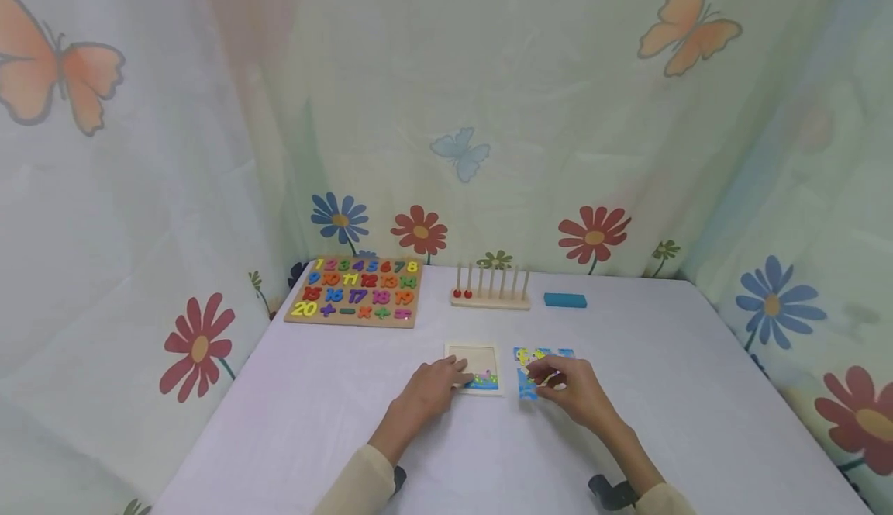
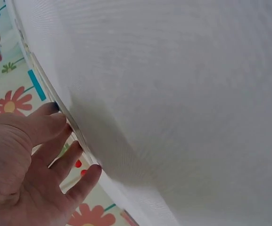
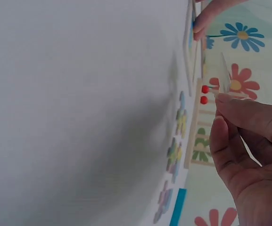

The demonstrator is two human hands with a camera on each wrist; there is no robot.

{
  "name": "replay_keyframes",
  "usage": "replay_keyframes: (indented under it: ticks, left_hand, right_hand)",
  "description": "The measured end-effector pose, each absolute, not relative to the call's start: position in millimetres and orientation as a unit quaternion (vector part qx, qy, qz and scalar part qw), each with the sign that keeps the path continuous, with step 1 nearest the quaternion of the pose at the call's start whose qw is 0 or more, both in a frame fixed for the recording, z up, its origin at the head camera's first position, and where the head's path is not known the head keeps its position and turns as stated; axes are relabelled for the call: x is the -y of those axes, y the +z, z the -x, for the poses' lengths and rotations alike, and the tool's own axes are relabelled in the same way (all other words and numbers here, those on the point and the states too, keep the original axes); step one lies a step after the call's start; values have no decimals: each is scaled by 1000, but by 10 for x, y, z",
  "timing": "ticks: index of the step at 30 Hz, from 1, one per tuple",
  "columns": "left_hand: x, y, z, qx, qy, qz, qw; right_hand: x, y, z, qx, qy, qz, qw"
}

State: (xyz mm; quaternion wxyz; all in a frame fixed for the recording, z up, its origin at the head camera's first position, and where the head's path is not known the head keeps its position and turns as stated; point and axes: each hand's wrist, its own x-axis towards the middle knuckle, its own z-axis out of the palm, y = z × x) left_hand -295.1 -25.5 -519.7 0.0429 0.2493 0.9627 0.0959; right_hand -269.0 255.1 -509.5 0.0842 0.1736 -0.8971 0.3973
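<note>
A small wooden puzzle tray [image 1: 474,356] lies on the white table, with joined blue, green and pink jigsaw pieces [image 1: 488,382] along its bottom. My left hand [image 1: 429,387] rests on the tray's left side, fingers spread and fingertips touching it. To the right, my right hand [image 1: 577,392] pinches a thin jigsaw piece [image 3: 224,77] between thumb and fingers, raised above the table. Under and beyond that hand lie several loose blue and yellow pieces [image 1: 527,388], partly hidden by it. The held piece appears nearly edge-on in the right wrist view, so its picture cannot be told.
A board of coloured numbers [image 1: 357,295] lies at the back left. Behind the tray stands a wooden peg rack [image 1: 491,303] with two red beads on its left pegs. A teal block [image 1: 565,300] sits to its right. Flowered curtains enclose the table's back and sides.
</note>
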Motion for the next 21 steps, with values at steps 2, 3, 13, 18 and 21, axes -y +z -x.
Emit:
replay_keyframes:
  ticks: [2,3,13,18,21]
  left_hand:
    - [258,-5182,2950,-963,100,-247,45]
    - [260,-5173,2947,-963,103,-247,46]
    - [258,-5179,2936,-961,117,-246,43]
    - [248,-5168,2928,-962,121,-240,49]
    - [250,-5163,2925,-962,123,-237,54]
  right_hand:
    - [-2570,-5132,2683,897,399,-175,78]
    - [-2579,-5151,2681,896,401,-175,75]
    - [-2601,-5253,2668,902,394,-169,53]
    - [-2589,-5267,2673,907,387,-161,45]
    - [-2575,-5273,2678,909,384,-154,43]
